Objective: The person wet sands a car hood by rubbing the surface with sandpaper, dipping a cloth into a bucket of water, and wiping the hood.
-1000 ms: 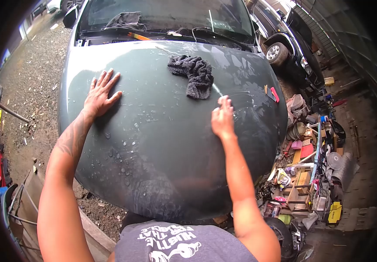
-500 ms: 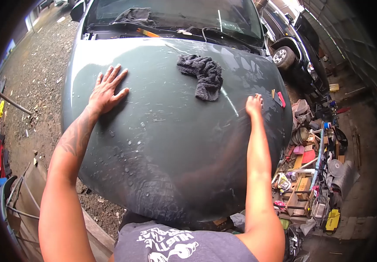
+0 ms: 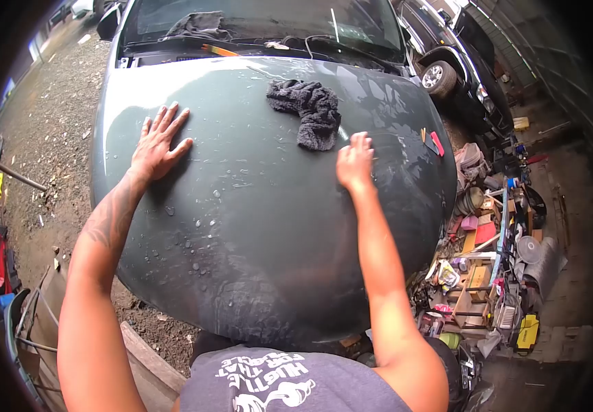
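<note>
A dark green car hood (image 3: 269,213) fills the middle of the view, wet with drops and pale streaks. My left hand (image 3: 159,144) lies flat on its left side, fingers spread, holding nothing. Right of the middle, my right hand (image 3: 355,161) is closed and rests low against the paint. Whatever may be in or under its fingers is hidden. Just beyond it, to the left, a crumpled dark grey cloth (image 3: 309,113) lies on the hood. A small red tool (image 3: 437,143) and a thin tan piece (image 3: 423,134) lie near the hood's right edge.
Another dark cloth (image 3: 199,25) and an orange-handled strip (image 3: 219,50) lie by the windshield (image 3: 269,24). To the right are a cluttered tool rack (image 3: 478,281) and another vehicle with its wheel (image 3: 439,78) turned. Gravel ground (image 3: 56,117) stretches along the left.
My right hand has moved left across the hood, closer to the grey cloth. My left hand keeps its place on the paint. The whole view has shifted slightly.
</note>
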`<state>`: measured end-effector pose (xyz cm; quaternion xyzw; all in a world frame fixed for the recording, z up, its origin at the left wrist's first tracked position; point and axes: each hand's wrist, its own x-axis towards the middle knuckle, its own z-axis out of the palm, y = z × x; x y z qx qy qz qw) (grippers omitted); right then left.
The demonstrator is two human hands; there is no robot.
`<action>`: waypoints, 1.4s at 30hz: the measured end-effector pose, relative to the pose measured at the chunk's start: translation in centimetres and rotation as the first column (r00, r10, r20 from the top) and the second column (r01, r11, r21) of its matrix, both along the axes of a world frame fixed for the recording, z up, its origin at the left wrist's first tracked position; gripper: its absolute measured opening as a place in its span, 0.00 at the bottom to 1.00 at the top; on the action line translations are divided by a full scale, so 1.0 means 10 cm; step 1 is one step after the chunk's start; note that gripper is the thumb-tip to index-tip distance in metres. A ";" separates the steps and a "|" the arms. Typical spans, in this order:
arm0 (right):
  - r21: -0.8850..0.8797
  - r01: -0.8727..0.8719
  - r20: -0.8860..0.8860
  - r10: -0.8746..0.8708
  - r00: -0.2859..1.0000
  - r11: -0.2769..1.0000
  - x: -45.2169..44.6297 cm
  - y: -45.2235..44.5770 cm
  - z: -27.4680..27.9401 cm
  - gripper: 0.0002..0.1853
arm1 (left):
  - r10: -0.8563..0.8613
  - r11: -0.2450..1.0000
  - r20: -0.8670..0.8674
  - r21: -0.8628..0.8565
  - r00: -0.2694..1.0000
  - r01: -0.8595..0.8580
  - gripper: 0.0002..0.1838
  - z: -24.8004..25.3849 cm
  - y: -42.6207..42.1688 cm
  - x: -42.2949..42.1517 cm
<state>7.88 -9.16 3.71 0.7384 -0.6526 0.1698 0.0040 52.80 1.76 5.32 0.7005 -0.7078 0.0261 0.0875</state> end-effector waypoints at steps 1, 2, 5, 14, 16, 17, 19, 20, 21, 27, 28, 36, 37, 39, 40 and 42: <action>-0.035 -0.082 -0.023 0.081 0.996 0.996 0.08 0.16 -0.07 0.32 | -0.006 1.000 -0.001 -0.001 1.000 0.006 0.38 -0.01 -0.01 0.00; 0.055 -0.104 0.067 0.100 0.993 0.993 0.01 0.10 0.01 0.33 | -0.003 1.000 -0.005 0.002 1.000 0.004 0.38 -0.02 -0.01 0.01; 0.203 0.035 0.129 -0.062 0.990 0.979 -0.31 -0.50 0.34 0.31 | 0.002 1.000 0.002 0.008 1.000 -0.002 0.39 -0.02 -0.02 0.02; -0.032 -0.201 0.157 0.203 0.966 0.979 0.04 0.01 0.02 0.29 | -0.007 1.000 0.012 -0.001 1.000 0.007 0.38 -0.01 0.01 -0.01; 0.059 -0.002 0.125 -0.005 0.992 0.998 -0.30 -0.55 0.11 0.28 | -0.008 1.000 0.008 -0.009 1.000 0.009 0.38 0.01 0.02 0.00; 0.044 0.025 0.142 -0.031 0.989 0.999 -0.45 -0.78 0.08 0.28 | 0.000 1.000 0.011 -0.013 1.000 0.000 0.38 0.02 0.00 0.01; 0.061 0.038 0.048 -0.041 0.998 0.997 -0.33 -0.70 0.03 0.29 | -0.018 1.000 0.013 -0.007 1.000 0.018 0.38 0.00 0.01 -0.02; 0.047 0.002 0.104 -0.006 0.995 0.999 -0.04 -0.30 0.17 0.29 | -0.009 1.000 0.002 -0.008 1.000 0.009 0.38 0.00 0.00 -0.01; 0.001 -0.126 0.107 0.125 0.986 0.992 0.16 0.06 0.14 0.31 | 0.006 1.000 -0.011 -0.008 1.000 -0.006 0.38 -0.01 -0.01 0.00; 0.109 -0.026 0.203 0.003 0.979 0.994 -0.23 -0.16 0.22 0.31 | -0.007 1.000 0.001 -0.025 1.000 0.007 0.38 -0.08 -0.01 0.02; -0.015 0.103 0.018 -0.103 0.995 0.995 -0.56 -0.63 -0.09 0.29 | -0.007 1.000 -0.015 -0.030 1.000 0.007 0.38 -0.06 -0.02 0.02; 0.034 -0.221 0.011 0.220 0.975 0.975 0.08 0.57 0.08 0.36 | -0.023 1.000 -0.041 -0.010 0.999 0.023 0.38 0.02 0.00 -0.02; 0.019 -0.118 -0.053 0.119 0.992 0.993 -0.04 0.33 0.12 0.36 | -0.016 1.000 -0.037 -0.005 0.999 0.016 0.38 0.03 0.00 -0.03; -0.052 0.117 -0.074 -0.121 0.990 0.992 -0.53 -0.33 -0.05 0.36 | -0.008 1.000 -0.040 -0.001 0.999 0.008 0.38 0.03 0.00 -0.03; -0.022 0.107 -0.079 -0.108 0.991 0.994 -0.54 -0.38 0.03 0.35 | -0.003 1.000 -0.046 0.006 0.999 0.003 0.38 0.02 0.02 -0.03; -0.014 -0.011 -0.003 0.010 1.000 1.000 -0.45 -0.27 -0.01 0.34 | -0.005 1.000 -0.036 0.003 0.999 0.006 0.38 0.03 0.00 -0.04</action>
